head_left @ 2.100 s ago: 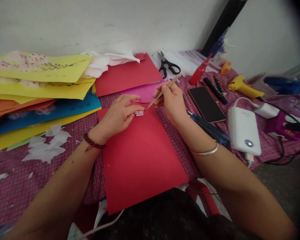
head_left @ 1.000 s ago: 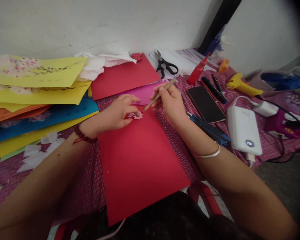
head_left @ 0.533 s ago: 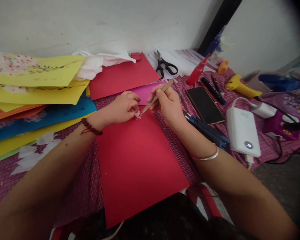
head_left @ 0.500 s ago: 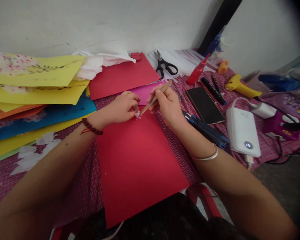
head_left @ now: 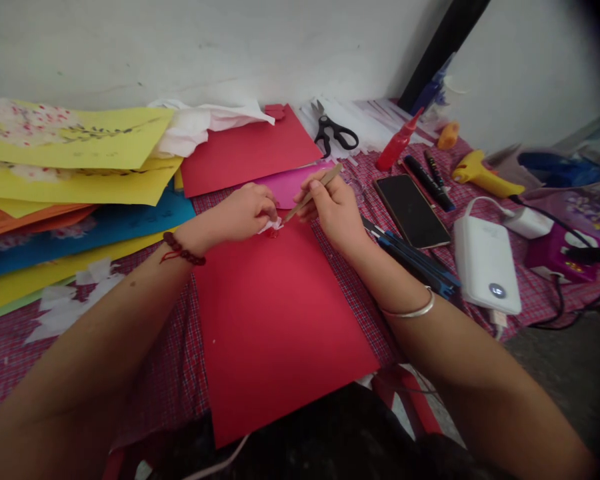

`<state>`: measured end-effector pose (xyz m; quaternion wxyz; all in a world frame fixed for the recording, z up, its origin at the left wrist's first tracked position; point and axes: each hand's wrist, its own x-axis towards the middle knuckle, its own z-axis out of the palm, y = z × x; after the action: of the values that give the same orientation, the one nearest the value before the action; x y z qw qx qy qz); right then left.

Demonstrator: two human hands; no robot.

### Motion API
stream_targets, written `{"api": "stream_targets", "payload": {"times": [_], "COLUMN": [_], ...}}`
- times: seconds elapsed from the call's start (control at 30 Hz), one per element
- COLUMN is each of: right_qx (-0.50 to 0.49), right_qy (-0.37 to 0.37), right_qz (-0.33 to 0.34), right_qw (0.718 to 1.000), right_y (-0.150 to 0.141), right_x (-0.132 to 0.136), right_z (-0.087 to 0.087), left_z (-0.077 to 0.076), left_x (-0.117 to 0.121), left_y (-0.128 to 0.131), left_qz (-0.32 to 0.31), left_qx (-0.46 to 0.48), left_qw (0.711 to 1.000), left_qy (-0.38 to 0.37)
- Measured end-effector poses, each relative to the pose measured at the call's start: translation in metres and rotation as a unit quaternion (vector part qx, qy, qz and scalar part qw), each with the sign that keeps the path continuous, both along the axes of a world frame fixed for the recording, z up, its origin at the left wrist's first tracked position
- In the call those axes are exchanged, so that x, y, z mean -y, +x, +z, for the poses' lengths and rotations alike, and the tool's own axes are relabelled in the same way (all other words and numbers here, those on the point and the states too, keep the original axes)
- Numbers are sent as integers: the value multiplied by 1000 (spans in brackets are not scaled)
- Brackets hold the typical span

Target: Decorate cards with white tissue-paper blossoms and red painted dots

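Note:
A red sheet of paper (head_left: pixel 285 320) lies in front of me. Over its far end, my left hand (head_left: pixel 253 212) is closed, its fingertips pinching a small piece of white tissue paper (head_left: pixel 275 225). Just below that piece, a wet-looking dark red spot (head_left: pixel 273 233) shows on the sheet. My right hand (head_left: pixel 333 207) grips a tan, tapered wooden stick (head_left: pixel 310 193) like a pen. The stick's tip points down left, close to the tissue piece; whether they touch is unclear. Behind the hands is a pink sheet (head_left: pixel 275 187).
Yellow, orange and blue sheets (head_left: pixel 70 187) are stacked left, with torn white tissue (head_left: pixel 75 300) nearer me. Black-handled scissors (head_left: pixel 333 130), a red squeeze bottle (head_left: pixel 397 143), a phone (head_left: pixel 413 210), a yellow glue gun (head_left: pixel 485 175) and a white power bank (head_left: pixel 486 263) lie right.
The stick's tip has drawn slightly up and away from the tissue piece. A red spot now shows below the tissue. Both hands stay nearly in place.

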<state>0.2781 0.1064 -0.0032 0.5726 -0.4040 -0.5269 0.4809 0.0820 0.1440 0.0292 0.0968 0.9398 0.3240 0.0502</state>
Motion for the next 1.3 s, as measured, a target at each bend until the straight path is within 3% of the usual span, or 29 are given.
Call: {"api": "stream_targets", "payload": {"times": [0.13,0.27,0.4,0.5,0.57,0.63,0.73,0.9,1.1,1.3], "right_qx": [-30,-78,-131,-153,-152,-141,-132,-126,-123,-116], "right_qy": [-38,-88,-158,-200,-225,-238,-232,-230,-217,-206], "right_qz": [-16,-83,-146,-129,-96,-65,-40,-26,-7,13], "right_qw": [999,990,968,959,958,959,963,965,968,971], "right_y": [4,12,12,6,0,-4,-9,-14,-14,-11], "right_x": [-3,-5,-8,-6,-1,5,12,17,16,15], "right_z": [1,8,18,24,26,26,23,17,11,9], "left_z": [17,43,62,66,63,53,33,8,4,4], "left_x": [18,68,135,180,201,215,222,204,177,171], "left_y": [-16,-55,-108,-149,-172,-189,-203,-202,-184,-182], "left_qz": [100,228,412,531,572,562,494,403,420,495], "left_qx": [106,223,294,281,244,206,170,96,-2,61], "left_qw": [989,948,860,794,778,798,849,901,902,866], "left_qy": [-17,0,56,94,84,69,82,130,101,27]}}
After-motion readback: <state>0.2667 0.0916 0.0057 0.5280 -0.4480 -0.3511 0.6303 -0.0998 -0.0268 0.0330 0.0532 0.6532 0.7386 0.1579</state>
